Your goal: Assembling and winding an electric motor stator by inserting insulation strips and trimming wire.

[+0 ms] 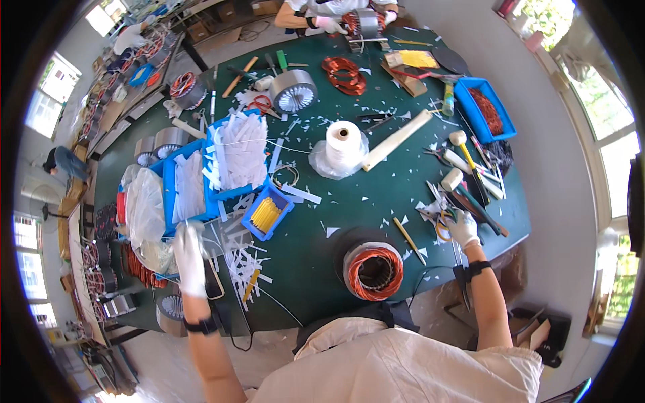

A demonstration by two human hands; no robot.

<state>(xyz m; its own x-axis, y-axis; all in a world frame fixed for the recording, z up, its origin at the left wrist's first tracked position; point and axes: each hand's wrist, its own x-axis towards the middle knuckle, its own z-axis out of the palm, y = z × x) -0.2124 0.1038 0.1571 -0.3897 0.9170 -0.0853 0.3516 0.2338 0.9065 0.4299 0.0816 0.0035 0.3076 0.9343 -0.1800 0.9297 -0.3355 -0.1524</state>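
Note:
My left hand [190, 258], in a white glove and smeared by motion, is at the near edge of a blue bin [169, 195] of narrow white strips [189, 187]; its fingers cannot be made out. On the right, my gloved right hand [463, 230] is closed at a pair of yellow-handled scissors [442, 230], palm down near the table's edge. Between my hands, close to my body, stands a motor stator [373, 271] with orange copper windings. Loose white strips [245, 269] lie beside my left hand.
A larger blue bin [238, 151] of white strips, a small blue box [267, 211] of yellow pieces and a white thread spool [341, 144] stand on the green table [316, 221]. Mallets [452, 178] and other tools lie right. Across, a co-worker's gloved hands [330, 25] hold another stator [363, 25].

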